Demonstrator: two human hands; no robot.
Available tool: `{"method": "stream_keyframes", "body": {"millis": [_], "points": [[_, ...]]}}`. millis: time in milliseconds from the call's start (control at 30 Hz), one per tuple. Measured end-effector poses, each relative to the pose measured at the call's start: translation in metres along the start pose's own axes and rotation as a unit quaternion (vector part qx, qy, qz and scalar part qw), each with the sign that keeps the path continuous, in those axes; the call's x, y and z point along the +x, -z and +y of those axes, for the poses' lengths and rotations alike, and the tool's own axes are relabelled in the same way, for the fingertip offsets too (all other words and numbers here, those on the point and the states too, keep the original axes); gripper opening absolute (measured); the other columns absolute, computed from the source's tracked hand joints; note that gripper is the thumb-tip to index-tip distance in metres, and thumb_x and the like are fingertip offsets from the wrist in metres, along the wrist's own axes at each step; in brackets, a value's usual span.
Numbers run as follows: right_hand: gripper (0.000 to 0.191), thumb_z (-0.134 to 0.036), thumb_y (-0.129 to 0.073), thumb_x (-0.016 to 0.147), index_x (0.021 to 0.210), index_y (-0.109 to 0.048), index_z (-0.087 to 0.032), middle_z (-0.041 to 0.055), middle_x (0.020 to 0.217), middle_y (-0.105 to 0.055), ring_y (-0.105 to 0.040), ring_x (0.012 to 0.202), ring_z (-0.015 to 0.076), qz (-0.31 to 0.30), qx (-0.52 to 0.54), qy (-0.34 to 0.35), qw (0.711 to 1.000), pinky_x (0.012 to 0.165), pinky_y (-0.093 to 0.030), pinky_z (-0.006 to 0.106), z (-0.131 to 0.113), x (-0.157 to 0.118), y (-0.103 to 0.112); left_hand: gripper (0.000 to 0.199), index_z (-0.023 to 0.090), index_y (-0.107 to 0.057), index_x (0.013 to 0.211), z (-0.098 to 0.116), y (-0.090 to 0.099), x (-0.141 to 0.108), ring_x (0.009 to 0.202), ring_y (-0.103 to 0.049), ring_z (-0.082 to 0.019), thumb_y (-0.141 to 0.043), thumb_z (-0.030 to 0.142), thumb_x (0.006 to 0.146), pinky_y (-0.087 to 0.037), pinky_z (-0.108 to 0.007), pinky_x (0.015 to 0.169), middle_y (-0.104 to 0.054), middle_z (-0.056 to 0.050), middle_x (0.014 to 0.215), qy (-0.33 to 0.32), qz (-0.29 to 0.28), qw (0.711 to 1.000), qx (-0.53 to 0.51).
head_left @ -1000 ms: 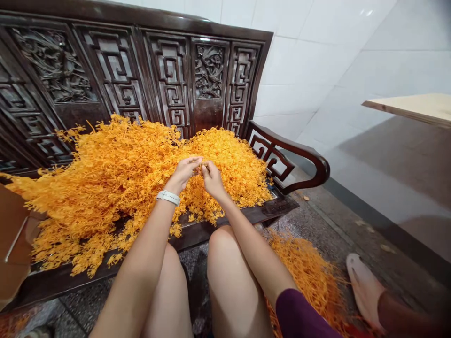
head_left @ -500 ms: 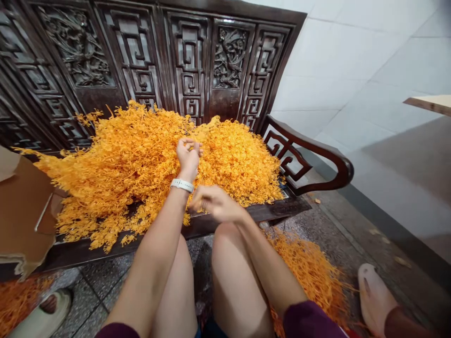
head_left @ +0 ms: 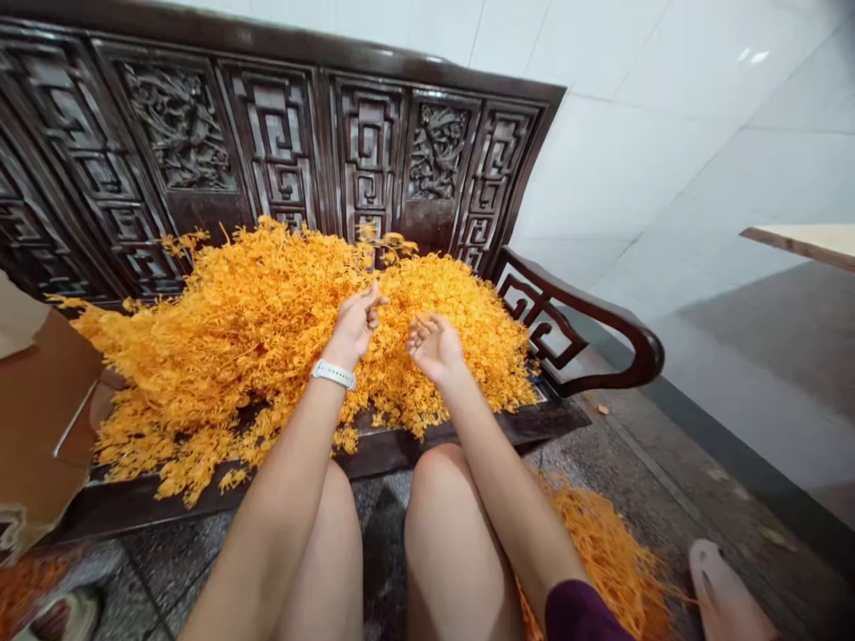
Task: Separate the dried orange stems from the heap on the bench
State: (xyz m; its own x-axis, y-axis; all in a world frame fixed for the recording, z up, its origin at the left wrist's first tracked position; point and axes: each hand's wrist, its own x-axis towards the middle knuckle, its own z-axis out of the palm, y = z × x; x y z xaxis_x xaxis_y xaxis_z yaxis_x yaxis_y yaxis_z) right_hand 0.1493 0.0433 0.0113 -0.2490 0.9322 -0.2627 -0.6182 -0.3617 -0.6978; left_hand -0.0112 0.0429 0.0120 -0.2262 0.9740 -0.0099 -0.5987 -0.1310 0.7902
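Note:
My left hand (head_left: 354, 328), with a pale watch on its wrist, is raised before the orange artificial flower heap (head_left: 280, 312). Its fingers are bent in a pinch. Just above them stands a blurred orange sprig (head_left: 394, 242); the stem between it and the fingers is hard to see against the heap. To its right, my right hand (head_left: 435, 347) is turned palm up. The fingers there are loosely curled and apart, and I see nothing in them. The two hands do not touch.
The heap lies on a dark carved wooden bench (head_left: 434, 214) with a curved armrest (head_left: 601, 329). A cardboard box (head_left: 46, 401) stands at the left. Orange stems (head_left: 607, 552) lie on the floor at the right, near a person's foot (head_left: 721, 588). A board edge (head_left: 802, 240) juts in at right.
My right hand has risen from near my knees and turned palm up. My left hand is slightly lower in view. The sprig now stands out above the heap, and the view has tilted up.

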Motion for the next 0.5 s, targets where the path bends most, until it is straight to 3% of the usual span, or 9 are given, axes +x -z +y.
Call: {"method": "stream_keyframes", "body": {"millis": [133,200,267,333,500], "points": [[0.009,-0.020,-0.061,0.089,0.097,-0.058,-0.023,-0.0021,0.077,-0.064,-0.054,0.058,0.0113,-0.012,-0.052,0.108,0.993,0.053,-0.046,0.021,0.018,0.024,-0.015,0.029,0.015,-0.067,0.088,-0.008,-0.004,0.001,0.048,-0.037,-0.003,-0.086,0.036,0.082,-0.023,-0.016,0.042,-0.066,-0.002,0.075,-0.012,-0.029,0.996,0.085],[0.012,-0.013,-0.059,0.087,0.092,-0.054,-0.023,-0.0049,0.073,-0.059,-0.054,0.059,0.0099,0.034,-0.035,0.169,0.984,0.058,-0.047,0.020,0.020,0.038,-0.021,0.027,0.016,-0.065,0.088,-0.009,-0.005,0.001,0.046,-0.032,-0.002,-0.084,0.035,0.083,-0.019,-0.018,0.042,-0.066,-0.002,0.074,-0.017,-0.023,0.993,0.111],[0.010,-0.014,-0.055,0.090,0.088,-0.050,-0.023,-0.0058,0.071,-0.054,-0.053,0.060,0.0096,0.104,-0.017,0.167,0.980,0.060,-0.048,0.020,0.022,0.051,-0.020,0.025,0.017,-0.063,0.089,-0.011,-0.005,0.003,0.045,-0.031,-0.003,-0.082,0.034,0.084,-0.018,-0.019,0.043,-0.066,-0.001,0.074,-0.017,0.001,0.992,0.124],[0.006,-0.023,-0.052,0.095,0.090,-0.055,-0.023,-0.0041,0.074,-0.054,-0.053,0.061,0.0103,0.129,-0.037,0.140,0.981,0.058,-0.047,0.021,0.030,0.060,-0.015,0.021,0.019,-0.062,0.092,-0.012,-0.004,0.006,0.045,-0.031,-0.005,-0.079,0.030,0.086,-0.019,-0.020,0.045,-0.066,-0.001,0.072,-0.017,0.027,0.989,0.142],[0.010,-0.027,-0.057,0.090,0.096,-0.064,-0.022,0.0014,0.094,-0.068,-0.060,0.074,0.0119,0.012,-0.128,0.175,0.976,0.063,-0.047,0.023,0.064,0.063,-0.001,0.008,0.019,-0.063,0.082,-0.019,-0.002,0.013,0.052,-0.039,-0.009,-0.069,0.018,0.086,-0.030,-0.022,0.053,-0.059,0.001,0.068,-0.049,0.055,0.968,0.239]]}}
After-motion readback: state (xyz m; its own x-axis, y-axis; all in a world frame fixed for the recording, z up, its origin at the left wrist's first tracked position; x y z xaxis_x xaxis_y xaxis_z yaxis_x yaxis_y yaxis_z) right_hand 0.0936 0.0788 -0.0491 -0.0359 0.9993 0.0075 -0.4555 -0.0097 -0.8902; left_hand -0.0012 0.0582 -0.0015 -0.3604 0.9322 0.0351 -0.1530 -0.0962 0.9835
